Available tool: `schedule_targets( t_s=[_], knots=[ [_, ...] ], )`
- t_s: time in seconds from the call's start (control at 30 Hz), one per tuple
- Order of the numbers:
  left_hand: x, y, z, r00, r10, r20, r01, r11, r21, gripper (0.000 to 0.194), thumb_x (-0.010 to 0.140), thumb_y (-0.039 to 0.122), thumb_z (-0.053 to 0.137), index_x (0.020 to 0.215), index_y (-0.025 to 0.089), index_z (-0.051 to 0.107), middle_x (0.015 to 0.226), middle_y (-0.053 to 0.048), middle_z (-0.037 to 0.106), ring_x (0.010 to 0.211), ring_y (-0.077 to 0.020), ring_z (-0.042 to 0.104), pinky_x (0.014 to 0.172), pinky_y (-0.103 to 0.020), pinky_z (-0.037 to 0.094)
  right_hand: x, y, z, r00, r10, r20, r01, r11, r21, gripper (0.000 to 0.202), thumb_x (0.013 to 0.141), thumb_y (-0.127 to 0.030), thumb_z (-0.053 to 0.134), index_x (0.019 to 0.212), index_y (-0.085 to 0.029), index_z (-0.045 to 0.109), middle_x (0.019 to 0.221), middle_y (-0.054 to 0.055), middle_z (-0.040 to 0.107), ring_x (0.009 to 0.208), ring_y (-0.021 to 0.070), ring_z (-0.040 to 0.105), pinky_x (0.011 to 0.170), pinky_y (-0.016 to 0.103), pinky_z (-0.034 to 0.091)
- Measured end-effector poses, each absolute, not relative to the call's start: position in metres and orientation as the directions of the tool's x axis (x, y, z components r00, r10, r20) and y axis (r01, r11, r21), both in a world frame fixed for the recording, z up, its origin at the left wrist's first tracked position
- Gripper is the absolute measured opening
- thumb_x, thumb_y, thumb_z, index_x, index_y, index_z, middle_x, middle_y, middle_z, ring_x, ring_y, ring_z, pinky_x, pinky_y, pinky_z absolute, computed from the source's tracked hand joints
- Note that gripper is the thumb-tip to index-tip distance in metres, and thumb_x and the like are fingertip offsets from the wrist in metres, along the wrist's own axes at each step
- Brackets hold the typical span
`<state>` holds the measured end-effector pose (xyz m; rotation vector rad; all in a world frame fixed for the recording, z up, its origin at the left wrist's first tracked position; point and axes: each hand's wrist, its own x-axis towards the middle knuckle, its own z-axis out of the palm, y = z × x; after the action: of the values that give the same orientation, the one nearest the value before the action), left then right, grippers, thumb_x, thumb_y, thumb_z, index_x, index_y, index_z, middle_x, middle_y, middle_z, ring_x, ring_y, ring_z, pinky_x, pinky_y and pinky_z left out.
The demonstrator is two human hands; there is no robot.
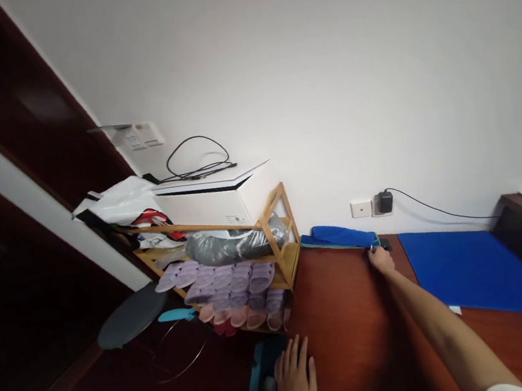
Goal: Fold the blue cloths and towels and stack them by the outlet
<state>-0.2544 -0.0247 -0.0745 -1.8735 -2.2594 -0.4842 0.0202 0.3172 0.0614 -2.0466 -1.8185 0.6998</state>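
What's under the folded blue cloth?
The folded blue cloth lies on the brown table. The right hand is at its corner. Anything else underneath is covered, so I can't tell.

We see a folded blue cloth (342,236) with a green edge, lying along the reddish-brown table's (336,307) far side.

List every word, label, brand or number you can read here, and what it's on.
Nothing is legible.
White box: printed label on its side, too small to read.
White plastic bag: red-and-black print, too blurred to read.
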Motion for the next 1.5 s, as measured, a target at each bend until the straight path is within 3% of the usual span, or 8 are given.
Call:
schedule_targets(
  t_s=[0.2, 0.3, 0.47, 0.7, 0.83, 0.93, 1.17, 1.5],
  knots=[
    [-0.252, -0.022, -0.073, -0.198, 0.912, 0.359, 0.976, 0.15, 0.159, 0.051, 0.105, 0.031, 0.042, 0.153, 0.03, 0.056, 0.161, -0.003, 0.054, 0.148, -0.0271, 0.051, 0.121, -0.051, 0.046, 0.014, 0.32, 0.198, -0.081, 0.991, 0.107, 0.693, 0.133, -0.708, 0.036, 0.098, -0.049, 0.047, 0.095, -0.02, 0.066, 0.103, 0.013, 0.077, 0.101, 0.0261, 0.074, 0.085, 0.036, 0.057],
    [-0.251, -0.021, -0.067, -0.191, 0.9, 0.391, 0.977, 0.135, 0.165, 0.049, 0.104, 0.03, 0.042, 0.148, 0.025, 0.062, 0.157, -0.007, 0.059, 0.145, -0.0282, 0.054, 0.119, -0.05, 0.048, 0.023, 0.291, 0.285, -0.246, 0.944, 0.219, 0.385, 0.303, -0.872, 0.031, 0.095, -0.053, 0.053, 0.092, -0.023, 0.06, 0.097, 0.007, 0.077, 0.086, 0.02, 0.073, 0.069, 0.028, 0.056],
    [-0.243, -0.025, -0.045, -0.192, 0.879, 0.436, 0.956, 0.066, 0.287, 0.043, 0.102, 0.027, 0.041, 0.13, 0.021, 0.073, 0.134, -0.01, 0.073, 0.127, -0.0277, 0.066, 0.112, -0.049, 0.052, 0.061, 0.194, 0.359, -0.512, 0.853, 0.099, 0.062, 0.152, -0.986, 0.033, 0.076, -0.045, 0.079, 0.075, -0.022, 0.055, 0.059, 0.001, 0.064, 0.048, 0.0133, 0.058, 0.041, 0.023, 0.034],
    [-0.138, -0.005, 0.125, -0.276, 0.779, 0.563, 0.604, -0.315, 0.732, 0.038, 0.107, 0.042, 0.043, 0.121, 0.021, 0.072, 0.123, -0.013, 0.072, 0.118, -0.0256, 0.068, 0.105, -0.045, 0.055, 0.119, 0.085, 0.382, -0.605, 0.793, 0.062, 0.032, 0.103, -0.994, 0.027, 0.077, -0.037, 0.078, 0.072, -0.023, 0.056, 0.049, -0.008, 0.048, 0.042, 0.0086, 0.041, 0.041, 0.024, 0.025],
    [-0.061, -0.012, 0.258, -0.079, 0.726, 0.683, 0.375, -0.613, 0.695, 0.05, 0.101, 0.051, 0.062, 0.143, 0.024, 0.06, 0.14, -0.014, 0.063, 0.111, -0.0211, 0.067, 0.094, -0.035, 0.058, 0.138, 0.039, 0.398, -0.652, 0.75, 0.111, 0.01, 0.155, -0.988, 0.029, 0.078, -0.035, 0.078, 0.069, -0.023, 0.053, 0.052, -0.009, 0.044, 0.047, 0.0082, 0.039, 0.048, 0.025, 0.029],
    [-0.038, -0.029, 0.315, 0.015, 0.701, 0.713, 0.366, -0.667, 0.649, 0.039, 0.101, 0.051, 0.063, 0.127, 0.022, 0.071, 0.124, -0.012, 0.072, 0.107, -0.0218, 0.069, 0.091, -0.033, 0.057, 0.151, 0.014, 0.405, -0.662, 0.737, 0.135, 0.016, 0.194, -0.981, 0.032, 0.08, -0.039, 0.079, 0.07, -0.024, 0.052, 0.058, -0.007, 0.049, 0.054, 0.0105, 0.047, 0.05, 0.025, 0.032],
    [-0.039, -0.061, 0.352, 0.063, 0.751, 0.657, 0.381, -0.626, 0.68, 0.042, 0.105, 0.053, 0.055, 0.108, 0.017, 0.077, 0.095, -0.006, 0.079, 0.083, -0.0183, 0.068, 0.077, -0.028, 0.054, 0.161, -0.021, 0.393, -0.607, 0.752, 0.256, 0.007, 0.327, -0.945, 0.039, 0.086, -0.058, 0.076, 0.086, -0.023, 0.058, 0.078, -0.001, 0.065, 0.077, 0.0168, 0.063, 0.071, 0.033, 0.053],
    [-0.035, -0.073, 0.379, 0.161, 0.738, 0.655, 0.504, -0.632, 0.589, 0.037, 0.106, 0.049, 0.048, 0.093, 0.02, 0.067, 0.078, 0.003, 0.066, 0.072, -0.0132, 0.059, 0.071, -0.023, 0.047, 0.154, -0.038, 0.346, -0.448, 0.738, 0.505, -0.092, 0.524, -0.847, 0.037, 0.084, -0.044, 0.079, 0.099, -0.027, 0.05, 0.086, -0.003, 0.059, 0.076, 0.0134, 0.057, 0.072, 0.03, 0.05]
  ],
)
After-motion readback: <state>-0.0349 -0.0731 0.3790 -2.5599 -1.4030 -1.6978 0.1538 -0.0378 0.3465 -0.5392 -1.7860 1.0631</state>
